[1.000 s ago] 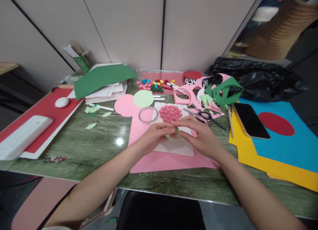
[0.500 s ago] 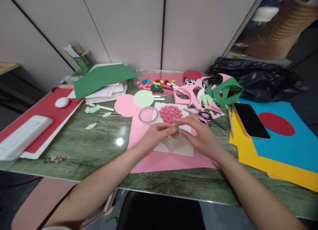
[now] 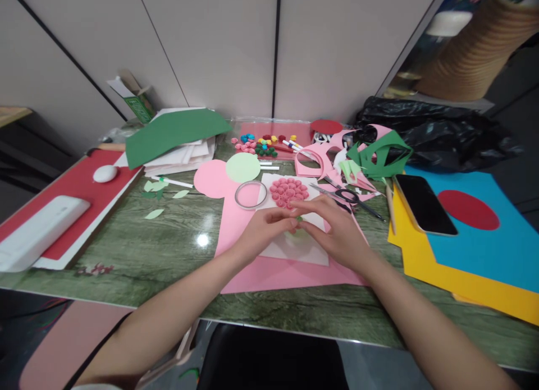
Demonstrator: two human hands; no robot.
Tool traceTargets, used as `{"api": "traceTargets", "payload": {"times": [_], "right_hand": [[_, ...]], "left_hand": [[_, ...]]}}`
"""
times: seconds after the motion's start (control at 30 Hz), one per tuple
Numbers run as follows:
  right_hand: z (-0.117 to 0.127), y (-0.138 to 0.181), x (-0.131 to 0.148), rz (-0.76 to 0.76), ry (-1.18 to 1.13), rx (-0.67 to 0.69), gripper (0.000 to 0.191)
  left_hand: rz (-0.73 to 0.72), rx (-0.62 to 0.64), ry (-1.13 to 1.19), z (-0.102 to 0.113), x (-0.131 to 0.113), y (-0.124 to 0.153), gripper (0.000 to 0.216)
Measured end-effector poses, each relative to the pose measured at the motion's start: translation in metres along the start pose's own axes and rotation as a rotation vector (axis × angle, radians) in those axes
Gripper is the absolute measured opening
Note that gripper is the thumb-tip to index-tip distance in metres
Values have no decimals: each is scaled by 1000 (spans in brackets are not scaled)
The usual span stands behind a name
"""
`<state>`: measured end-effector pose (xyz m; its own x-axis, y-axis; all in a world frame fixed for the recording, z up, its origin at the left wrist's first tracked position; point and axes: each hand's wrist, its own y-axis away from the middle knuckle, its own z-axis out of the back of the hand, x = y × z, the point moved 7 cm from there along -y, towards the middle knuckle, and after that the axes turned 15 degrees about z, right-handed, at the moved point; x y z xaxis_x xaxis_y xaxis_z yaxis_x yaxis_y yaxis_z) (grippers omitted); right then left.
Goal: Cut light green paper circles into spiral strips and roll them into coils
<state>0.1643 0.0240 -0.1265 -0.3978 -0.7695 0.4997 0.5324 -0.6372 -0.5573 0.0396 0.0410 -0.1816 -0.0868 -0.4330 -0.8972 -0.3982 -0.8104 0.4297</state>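
My left hand (image 3: 263, 231) and my right hand (image 3: 332, 227) meet over a white sheet (image 3: 303, 249) that lies on a large pink sheet (image 3: 269, 272). Both pinch a small light green paper piece (image 3: 298, 228) between their fingertips. Just beyond the fingers a cluster of pink rolled paper roses (image 3: 288, 191) sits on the white sheet. A clear tape ring (image 3: 251, 194) lies to the left of the roses.
Scissors (image 3: 345, 196) and pink and green paper scraps (image 3: 370, 151) lie to the right, then a phone (image 3: 424, 203) on yellow and blue sheets (image 3: 497, 249). Coloured paper beads (image 3: 259, 143), pens, green and pink circles lie behind. A white device (image 3: 37, 230) sits on red paper at left.
My right hand has shifted slightly left and its fingers have closed in on the green piece. The left hand has barely moved.
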Motion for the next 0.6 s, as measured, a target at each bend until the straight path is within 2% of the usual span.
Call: {"api": "traceTargets", "payload": {"times": [0.2,0.6], "right_hand": [[1,0,1,3,24,-45,40],[-4,-3,7,62,34,-54,33]], "left_hand": [[36,77,116,-3,6,-1,11],[77,68,88,-6,9,-2,14]]}}
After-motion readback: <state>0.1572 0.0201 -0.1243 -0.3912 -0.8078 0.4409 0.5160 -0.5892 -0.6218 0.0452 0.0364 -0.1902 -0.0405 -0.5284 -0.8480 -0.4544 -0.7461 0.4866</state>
